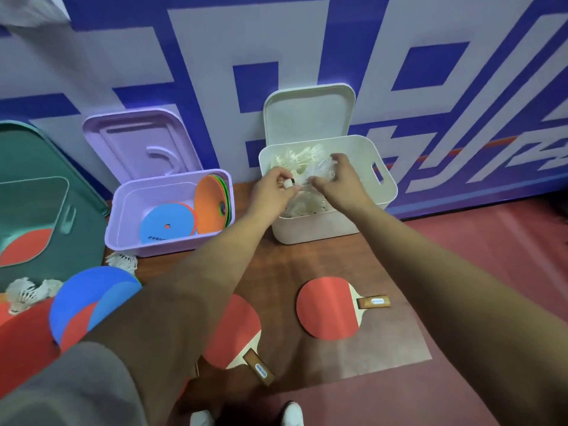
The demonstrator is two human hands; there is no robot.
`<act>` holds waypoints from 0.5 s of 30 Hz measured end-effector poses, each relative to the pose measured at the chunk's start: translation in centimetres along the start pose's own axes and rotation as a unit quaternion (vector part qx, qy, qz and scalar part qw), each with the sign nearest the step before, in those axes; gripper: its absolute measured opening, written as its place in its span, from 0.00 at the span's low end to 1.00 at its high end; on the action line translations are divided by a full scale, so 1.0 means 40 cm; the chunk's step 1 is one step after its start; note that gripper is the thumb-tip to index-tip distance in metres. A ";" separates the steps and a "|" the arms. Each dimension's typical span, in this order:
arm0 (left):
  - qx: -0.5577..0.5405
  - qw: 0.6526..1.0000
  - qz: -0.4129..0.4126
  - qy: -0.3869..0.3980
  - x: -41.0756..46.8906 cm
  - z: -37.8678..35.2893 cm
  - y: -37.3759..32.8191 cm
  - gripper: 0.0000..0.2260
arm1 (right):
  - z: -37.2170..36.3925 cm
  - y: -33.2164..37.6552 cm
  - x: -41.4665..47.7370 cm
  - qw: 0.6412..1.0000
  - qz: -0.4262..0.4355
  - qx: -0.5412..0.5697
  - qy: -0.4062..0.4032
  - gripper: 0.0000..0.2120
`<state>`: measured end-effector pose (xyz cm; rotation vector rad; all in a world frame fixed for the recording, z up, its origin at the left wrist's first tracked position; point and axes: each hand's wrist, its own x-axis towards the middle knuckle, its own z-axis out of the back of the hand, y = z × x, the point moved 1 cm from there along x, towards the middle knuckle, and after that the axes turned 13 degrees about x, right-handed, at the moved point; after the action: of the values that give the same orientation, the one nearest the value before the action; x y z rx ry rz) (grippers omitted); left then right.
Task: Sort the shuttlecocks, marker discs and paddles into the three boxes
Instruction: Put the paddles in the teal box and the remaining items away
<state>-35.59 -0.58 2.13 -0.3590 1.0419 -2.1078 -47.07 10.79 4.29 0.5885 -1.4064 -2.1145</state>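
Shuttlecock [289,183] pinched by left hand [270,189] fingers, right hand [336,176] gripping feathers, over white box [322,227].

White shuttlecocks [304,155] heaped in the white box [322,229], marker discs [167,224] in the purple box [123,229], two red paddles [327,307] flat on the floor!

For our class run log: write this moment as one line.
left hand: pinches shuttlecock | right hand: over white box | floor: two paddles waiting
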 end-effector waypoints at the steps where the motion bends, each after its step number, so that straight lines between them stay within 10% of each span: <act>1: 0.024 1.000 -0.012 0.003 0.008 0.002 0.005 0.20 | 0.007 -0.001 0.005 1.000 -0.010 -0.001 -0.005 0.34; 7: 0.053 0.998 -0.036 -0.008 -0.079 0.039 0.053 0.16 | 0.040 -0.056 -0.148 0.996 0.069 -0.040 -0.042 0.14; 15: 0.129 0.977 0.166 0.035 -0.420 0.031 0.390 0.05 | -0.175 -0.264 -0.446 0.978 -0.062 -0.081 0.184 0.08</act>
<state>-15.67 4.79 -7.92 0.0179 0.7906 -1.9289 -31.06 20.69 -6.88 0.9647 -1.0049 -2.0564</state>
